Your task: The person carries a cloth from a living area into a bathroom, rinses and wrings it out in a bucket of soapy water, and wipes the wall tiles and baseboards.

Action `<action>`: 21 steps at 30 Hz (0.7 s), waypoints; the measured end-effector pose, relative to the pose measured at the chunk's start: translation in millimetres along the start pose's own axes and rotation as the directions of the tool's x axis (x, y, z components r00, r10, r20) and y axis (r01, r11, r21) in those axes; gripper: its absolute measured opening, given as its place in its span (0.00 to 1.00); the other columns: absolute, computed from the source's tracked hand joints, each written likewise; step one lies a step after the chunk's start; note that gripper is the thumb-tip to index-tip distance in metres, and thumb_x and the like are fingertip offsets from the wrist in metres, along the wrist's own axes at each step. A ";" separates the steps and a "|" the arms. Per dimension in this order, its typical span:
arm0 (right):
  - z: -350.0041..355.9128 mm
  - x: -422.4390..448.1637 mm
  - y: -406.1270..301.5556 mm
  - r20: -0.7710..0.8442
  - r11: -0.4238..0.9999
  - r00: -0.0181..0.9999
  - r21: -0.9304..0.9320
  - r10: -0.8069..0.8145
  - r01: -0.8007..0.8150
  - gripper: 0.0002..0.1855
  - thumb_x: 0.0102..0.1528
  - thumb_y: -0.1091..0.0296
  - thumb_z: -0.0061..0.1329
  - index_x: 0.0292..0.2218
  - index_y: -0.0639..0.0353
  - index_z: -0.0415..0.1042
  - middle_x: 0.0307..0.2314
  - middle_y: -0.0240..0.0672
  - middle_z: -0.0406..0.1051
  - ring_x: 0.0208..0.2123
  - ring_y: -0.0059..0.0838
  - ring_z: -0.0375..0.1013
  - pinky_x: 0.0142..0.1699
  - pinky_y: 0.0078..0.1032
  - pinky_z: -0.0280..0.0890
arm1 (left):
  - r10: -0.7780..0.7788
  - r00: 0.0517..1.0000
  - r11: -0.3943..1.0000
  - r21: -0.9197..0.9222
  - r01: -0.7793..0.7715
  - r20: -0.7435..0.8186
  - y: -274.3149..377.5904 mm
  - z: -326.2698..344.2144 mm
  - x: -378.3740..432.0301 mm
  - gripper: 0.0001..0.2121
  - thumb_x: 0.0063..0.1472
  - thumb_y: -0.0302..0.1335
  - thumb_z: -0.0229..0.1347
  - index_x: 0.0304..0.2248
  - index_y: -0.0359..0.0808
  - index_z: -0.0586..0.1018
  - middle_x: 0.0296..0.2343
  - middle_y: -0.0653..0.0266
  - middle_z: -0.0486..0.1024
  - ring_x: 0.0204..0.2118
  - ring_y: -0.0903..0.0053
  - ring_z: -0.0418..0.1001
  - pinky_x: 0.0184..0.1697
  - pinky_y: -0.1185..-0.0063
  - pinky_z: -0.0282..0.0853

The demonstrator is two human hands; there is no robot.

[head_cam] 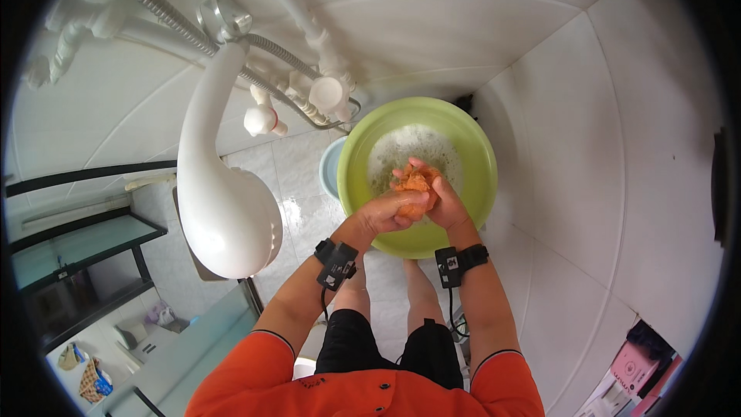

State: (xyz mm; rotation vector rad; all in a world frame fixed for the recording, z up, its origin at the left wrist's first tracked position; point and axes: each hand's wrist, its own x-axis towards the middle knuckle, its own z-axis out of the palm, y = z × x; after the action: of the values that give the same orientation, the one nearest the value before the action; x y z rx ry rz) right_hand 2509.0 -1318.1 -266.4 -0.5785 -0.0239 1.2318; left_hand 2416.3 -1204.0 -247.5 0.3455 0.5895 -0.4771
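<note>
Over a large yellow-green plastic basin (483, 185), both my hands are pressed together around a wet-looking, bunched orange cloth (414, 184). My left hand (389, 212) grips it from the left, its thumb lying across the front. From the right side, my right hand (450, 204) closes on the same cloth, partly hidden behind it. Cloudy water with suds (411, 142) lies in the basin under my hands. Folds of the cloth between the palms are hidden.
A white shower head (226, 202) hangs close at the left, its metal hose (156, 8) running above. White pipe valves (329, 94) stick out from the wall. Behind the basin's left side sits a light blue basin (331, 168). Tiled wall (567, 127) rises at the right.
</note>
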 end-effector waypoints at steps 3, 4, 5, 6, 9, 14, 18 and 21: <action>7.4 1.2 -11.1 0.082 0.995 0.994 -0.072 0.068 -0.062 0.14 0.50 0.69 0.44 0.39 0.59 0.62 0.38 0.41 0.65 0.44 0.35 0.64 0.51 0.32 0.57 | -0.061 0.996 0.995 -0.072 0.066 0.062 -2.9 1.8 3.5 0.09 0.53 0.32 0.54 0.30 0.40 0.68 0.20 0.73 0.63 0.16 0.91 0.57 0.11 0.95 0.45; 5.6 2.8 -16.4 0.068 0.984 0.994 -0.161 0.088 -0.076 0.11 0.49 0.70 0.45 0.36 0.58 0.63 0.36 0.40 0.66 0.43 0.34 0.64 0.50 0.31 0.58 | -0.074 0.993 0.995 -0.052 0.079 0.093 -3.0 0.2 4.7 0.08 0.53 0.32 0.53 0.30 0.40 0.68 0.19 0.73 0.63 0.16 0.91 0.57 0.11 0.94 0.45; 5.5 5.4 -20.5 0.052 0.964 0.993 -0.249 0.107 -0.091 0.09 0.48 0.72 0.46 0.34 0.58 0.63 0.35 0.39 0.67 0.42 0.33 0.65 0.50 0.30 0.58 | -0.087 0.989 0.995 -0.032 0.092 0.123 -2.7 -0.8 5.3 0.08 0.53 0.32 0.53 0.30 0.40 0.68 0.19 0.73 0.63 0.16 0.91 0.58 0.11 0.94 0.45; 9.6 8.5 -24.8 0.028 0.941 0.991 -0.319 0.127 -0.112 0.08 0.47 0.74 0.47 0.31 0.57 0.62 0.32 0.36 0.66 0.40 0.29 0.65 0.49 0.28 0.58 | -0.076 0.993 0.997 -0.005 0.076 0.090 -2.8 -1.1 5.1 0.08 0.52 0.31 0.53 0.29 0.40 0.69 0.19 0.73 0.63 0.15 0.91 0.58 0.11 0.94 0.45; 22.0 15.6 -37.2 -0.025 0.853 0.992 -0.507 0.126 -0.121 0.09 0.45 0.78 0.49 0.25 0.56 0.60 0.26 0.30 0.65 0.33 0.21 0.65 0.47 0.24 0.60 | -0.049 0.999 0.995 0.085 0.051 -0.022 3.1 11.4 0.1 0.06 0.51 0.28 0.53 0.28 0.39 0.69 0.16 0.73 0.62 0.15 0.90 0.57 0.11 0.92 0.45; 33.0 22.7 -29.6 -0.077 0.661 0.994 -0.751 -0.082 -0.003 0.09 0.43 0.78 0.50 0.23 0.57 0.61 0.21 0.27 0.63 0.27 0.18 0.66 0.41 0.21 0.61 | 0.013 0.991 0.974 0.226 0.018 -0.136 4.2 16.4 3.2 0.05 0.48 0.25 0.52 0.25 0.39 0.68 0.11 0.75 0.58 0.10 0.89 0.54 0.11 0.90 0.44; 20.4 27.3 -15.9 -0.099 0.539 0.976 -0.842 -0.194 0.021 0.08 0.41 0.76 0.50 0.23 0.59 0.62 0.20 0.29 0.65 0.23 0.23 0.66 0.37 0.23 0.62 | 0.118 0.959 0.915 0.403 -0.004 -0.257 -2.9 13.7 11.3 0.04 0.47 0.26 0.51 0.23 0.39 0.68 0.11 0.70 0.60 0.10 0.85 0.55 0.11 0.85 0.46; 15.5 29.8 -7.7 -0.141 0.426 0.953 -0.904 -0.267 -0.014 0.08 0.40 0.74 0.50 0.23 0.61 0.64 0.19 0.33 0.66 0.22 0.25 0.66 0.33 0.24 0.63 | 0.298 0.908 0.765 0.642 -0.044 -0.293 -5.2 18.6 11.9 0.05 0.47 0.27 0.52 0.24 0.35 0.71 0.14 0.63 0.66 0.15 0.77 0.65 0.16 0.80 0.57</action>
State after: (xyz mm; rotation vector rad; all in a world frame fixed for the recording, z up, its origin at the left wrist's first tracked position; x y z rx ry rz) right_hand 2521.2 -1286.9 -258.3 -1.6793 -0.5401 0.8867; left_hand 2430.6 -1220.4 -241.0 1.1510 0.7586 -0.4146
